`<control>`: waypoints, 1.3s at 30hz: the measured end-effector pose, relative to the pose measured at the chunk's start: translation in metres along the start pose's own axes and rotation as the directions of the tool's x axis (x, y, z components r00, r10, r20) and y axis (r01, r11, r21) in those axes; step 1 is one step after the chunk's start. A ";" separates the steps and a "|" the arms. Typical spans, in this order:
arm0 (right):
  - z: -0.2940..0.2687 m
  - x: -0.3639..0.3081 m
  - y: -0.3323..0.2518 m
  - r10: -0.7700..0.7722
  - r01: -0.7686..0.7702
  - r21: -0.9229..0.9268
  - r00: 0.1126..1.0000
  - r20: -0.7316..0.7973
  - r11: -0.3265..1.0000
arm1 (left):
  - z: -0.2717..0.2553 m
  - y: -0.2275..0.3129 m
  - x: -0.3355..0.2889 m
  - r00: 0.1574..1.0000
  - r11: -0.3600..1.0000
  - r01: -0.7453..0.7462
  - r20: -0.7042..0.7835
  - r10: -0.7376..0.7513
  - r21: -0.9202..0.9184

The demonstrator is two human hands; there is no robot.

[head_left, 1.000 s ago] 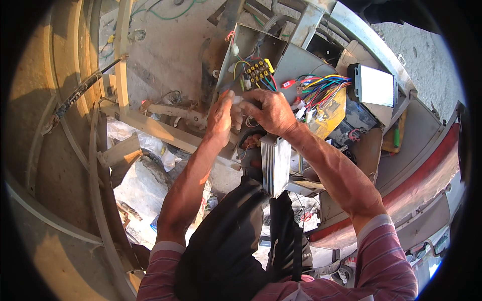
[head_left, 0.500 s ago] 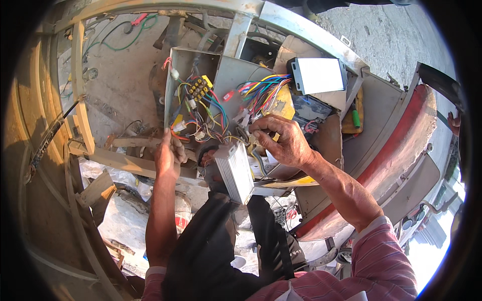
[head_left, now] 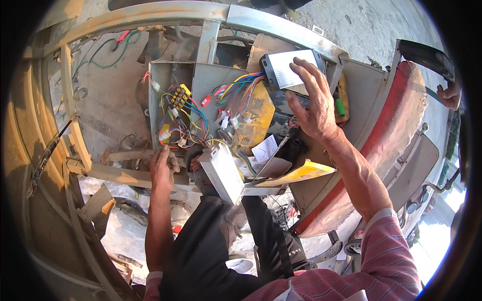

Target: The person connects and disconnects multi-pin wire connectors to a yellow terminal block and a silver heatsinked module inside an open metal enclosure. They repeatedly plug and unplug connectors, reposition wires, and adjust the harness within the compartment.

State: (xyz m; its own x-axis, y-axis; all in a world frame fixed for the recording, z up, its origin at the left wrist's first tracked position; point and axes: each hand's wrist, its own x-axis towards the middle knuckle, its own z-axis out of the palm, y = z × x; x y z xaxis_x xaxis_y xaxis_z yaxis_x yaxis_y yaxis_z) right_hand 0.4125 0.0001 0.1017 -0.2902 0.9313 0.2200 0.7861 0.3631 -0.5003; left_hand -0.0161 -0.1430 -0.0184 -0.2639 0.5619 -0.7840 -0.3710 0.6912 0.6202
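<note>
Silver metal makes up the long ribbed box (head_left: 222, 175), which leans at a slant with its lower end just by the black pants (head_left: 193, 251). Thin wires (head_left: 205, 120) of many colors run near its top end. The left hand (head_left: 161, 168) is to the left of this box, with its fingers bent. Its fingertips are right by an orange wire (head_left: 174, 146), but I cannot tell if its grip pinches the wire or only sits next to it. The right hand (head_left: 317, 108) is up high, and its grip is loose, with the fingers spread apart. Those fingers are in front of a flat white box (head_left: 278, 67) with black ends. I cannot tell if they touch it. A big bunch of colored wires (head_left: 246, 89) starts by the left side of that white box and lies over a yellow plate (head_left: 258, 115). A small yellow and black block (head_left: 179, 97) sits in a gray metal case (head_left: 188, 75), with wires around it. A bent yellow sheet (head_left: 298, 173) is to the right of the ribbed box. A green handle (head_left: 340, 107) shows past the right hand. Far off at the right edge is another person's hand (head_left: 450, 95).
</note>
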 end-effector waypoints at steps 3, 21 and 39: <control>0.008 0.010 0.000 0.035 0.062 -0.288 0.948 0.317 0.956 | 0.000 0.001 -0.005 1.000 0.999 0.008 -0.028 -0.007 0.053; -0.158 -0.125 0.079 -0.166 0.325 -0.246 0.848 0.504 0.913 | 0.173 0.083 -0.055 0.587 0.358 -0.798 0.490 0.644 0.485; -0.149 -0.122 0.080 -0.147 0.279 -0.231 0.874 0.463 0.932 | 0.214 0.066 -0.074 0.263 0.297 -0.942 0.889 0.375 0.154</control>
State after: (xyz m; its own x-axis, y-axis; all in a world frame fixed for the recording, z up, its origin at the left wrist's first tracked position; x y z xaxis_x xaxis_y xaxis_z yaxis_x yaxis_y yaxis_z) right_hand 0.5920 -0.0892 0.1598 -0.6221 0.7734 -0.1216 0.7776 0.5921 -0.2117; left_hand 0.1697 -0.0414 0.0863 0.5831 0.8109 0.0495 0.2753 -0.2545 0.9271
